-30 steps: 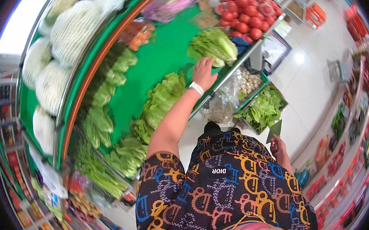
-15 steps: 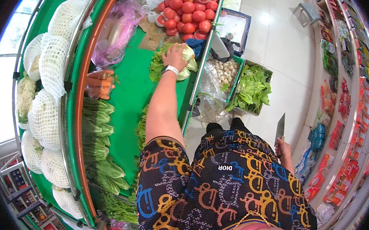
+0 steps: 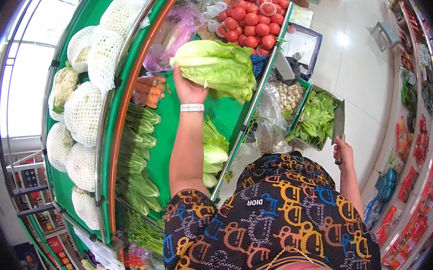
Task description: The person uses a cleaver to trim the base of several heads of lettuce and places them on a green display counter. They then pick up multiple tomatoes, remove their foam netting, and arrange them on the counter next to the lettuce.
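My left hand is closed round the pale stem end of a long green lettuce, held up over the green display shelf. The lettuce's leafy end points to the right, below the tomatoes. At my right side, my right hand grips a knife by its handle, the broad blade pointing away from me. More lettuce lies on the shelf to the right of my left forearm. The fingers behind the lettuce are partly hidden.
Red tomatoes are piled at the far end. Bagged carrots and leafy greens line the shelf's left side. Netted white vegetables fill the upper ledge. A crate of greens and garlic stand right of the shelf.
My left hand has lifted the lettuce off the shelf and turned it, stem end to the left. My right hand has raised the knife away from me, and the view has shifted.
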Demonstrator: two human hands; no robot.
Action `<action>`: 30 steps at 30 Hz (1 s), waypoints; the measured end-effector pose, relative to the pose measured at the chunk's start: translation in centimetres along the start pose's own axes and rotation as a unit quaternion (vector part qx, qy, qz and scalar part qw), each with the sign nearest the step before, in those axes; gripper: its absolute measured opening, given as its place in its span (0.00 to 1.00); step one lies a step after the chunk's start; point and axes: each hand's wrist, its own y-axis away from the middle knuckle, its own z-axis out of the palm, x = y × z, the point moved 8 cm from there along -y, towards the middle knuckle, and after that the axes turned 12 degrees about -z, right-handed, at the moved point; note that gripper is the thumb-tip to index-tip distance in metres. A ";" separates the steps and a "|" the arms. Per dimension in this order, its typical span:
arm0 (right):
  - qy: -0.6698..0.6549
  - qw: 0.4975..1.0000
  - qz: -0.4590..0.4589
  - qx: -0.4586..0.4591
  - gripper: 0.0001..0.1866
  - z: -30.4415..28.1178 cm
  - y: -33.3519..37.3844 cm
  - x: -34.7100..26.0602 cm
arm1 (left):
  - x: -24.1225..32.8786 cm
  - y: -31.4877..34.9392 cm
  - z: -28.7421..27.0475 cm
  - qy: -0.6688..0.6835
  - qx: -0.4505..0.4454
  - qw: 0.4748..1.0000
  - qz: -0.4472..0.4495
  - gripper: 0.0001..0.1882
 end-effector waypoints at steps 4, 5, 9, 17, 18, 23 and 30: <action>0.022 0.999 -0.017 -0.029 0.17 2.3 0.9 -3.3 | -4.2 1.4 -0.8 0.071 0.015 0.996 -0.050 0.35; 0.025 0.999 -0.020 -0.032 0.17 2.4 1.1 -3.6 | -5.3 1.7 -0.7 0.079 0.021 0.995 -0.061 0.35; 0.022 0.998 -0.027 -0.043 0.16 3.5 2.0 -5.5 | -8.7 2.4 -1.2 0.042 0.076 0.991 -0.102 0.42; 0.062 0.974 -0.209 -0.053 0.16 6.0 6.1 -12.0 | -15.3 2.9 3.5 -0.026 -0.038 0.983 -0.178 0.37; 0.043 0.971 -0.227 -0.053 0.19 6.9 7.2 -13.5 | -16.5 3.3 4.4 -0.012 -0.035 0.981 -0.192 0.36; -0.034 0.943 -0.319 -0.083 0.28 13.5 9.2 -18.8 | -20.6 3.9 5.7 -0.019 -0.081 0.968 -0.238 0.34; 0.083 0.929 -0.355 -0.066 0.23 15.0 8.8 -20.1 | -22.7 4.7 7.9 -0.109 -0.104 0.965 -0.214 0.35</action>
